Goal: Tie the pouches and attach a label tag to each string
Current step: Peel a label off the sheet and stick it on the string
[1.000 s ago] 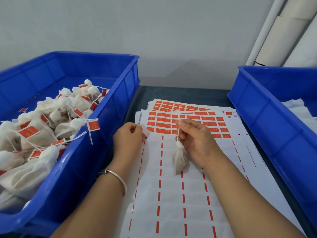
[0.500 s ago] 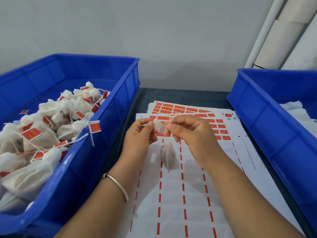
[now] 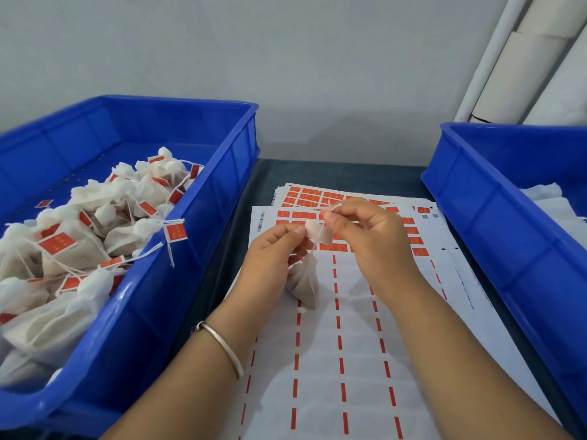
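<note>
Head view: left hand (image 3: 275, 249) at centre, fingers curled, thumb and forefinger pinching label (image 3: 318, 234) by its 9 o'clock edge. Right hand (image 3: 365, 231) just at 3 o'clock of it, fingers curled, pinching string (image 3: 318, 239) across label. Pouch (image 3: 303, 281) hangs from string at 6 o'clock, above label sheet (image 3: 333, 360). Both forearms reach in from 6 o'clock. Left bin (image 3: 190, 249) at 9 o'clock holds tagged pouches.

No legible text anywhere: faint marks on the red tags (image 3: 175, 232), a barcode (unreadable) on the label sheet (image 3: 260, 221).
</note>
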A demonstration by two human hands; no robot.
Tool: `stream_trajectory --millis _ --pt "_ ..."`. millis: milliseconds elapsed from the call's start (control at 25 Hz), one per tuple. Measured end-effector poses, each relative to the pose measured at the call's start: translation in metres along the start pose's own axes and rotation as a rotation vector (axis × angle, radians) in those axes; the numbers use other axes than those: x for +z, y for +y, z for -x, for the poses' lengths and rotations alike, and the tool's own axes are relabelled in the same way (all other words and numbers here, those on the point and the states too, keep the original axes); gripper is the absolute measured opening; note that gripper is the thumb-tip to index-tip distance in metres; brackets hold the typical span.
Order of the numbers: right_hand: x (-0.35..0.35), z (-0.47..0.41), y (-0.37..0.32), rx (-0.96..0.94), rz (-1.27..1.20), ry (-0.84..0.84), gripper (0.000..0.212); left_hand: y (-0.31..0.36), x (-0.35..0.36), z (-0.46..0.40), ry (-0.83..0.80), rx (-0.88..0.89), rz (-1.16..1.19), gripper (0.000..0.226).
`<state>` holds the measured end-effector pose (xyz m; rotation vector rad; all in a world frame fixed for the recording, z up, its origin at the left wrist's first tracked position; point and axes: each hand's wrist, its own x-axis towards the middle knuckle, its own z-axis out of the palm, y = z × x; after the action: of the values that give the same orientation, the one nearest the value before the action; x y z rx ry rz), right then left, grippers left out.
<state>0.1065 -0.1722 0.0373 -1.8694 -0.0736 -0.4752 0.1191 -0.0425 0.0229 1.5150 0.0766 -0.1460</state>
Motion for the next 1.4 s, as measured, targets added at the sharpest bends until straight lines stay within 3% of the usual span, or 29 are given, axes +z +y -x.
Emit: stream_trajectory --millis 240,600,840,1040,1400 --pt "0.0018 -0.0006 0.0028 0.021 -0.016 0.011 0.019 0.0019 0.0003 0.0013 0.020 0.006 0.004 0.036" --pt "0.0013 -0.0011 0.0046 0.025 -0.016 0.038 0.019 0.0004 -0.0032 0.0029 -0.137 0.017 0.063 0.022" --pt "0.0016 -0.0011 0.0057 0.017 0.011 0.026 0.022 0.0009 -0.0050 0.0021 -0.139 0.045 0.078 0.034" --pt "0.0009 -0.0030 0.0083 0.051 -0.007 0.045 0.022 0.0005 -0.0077 0.0044 -0.198 0.120 0.083 0.032" --pt "0.0002 -0.0037 0.0093 0.083 -0.065 0.040 0.019 0.0005 -0.0064 0.0075 -0.164 0.153 0.001 0.033"
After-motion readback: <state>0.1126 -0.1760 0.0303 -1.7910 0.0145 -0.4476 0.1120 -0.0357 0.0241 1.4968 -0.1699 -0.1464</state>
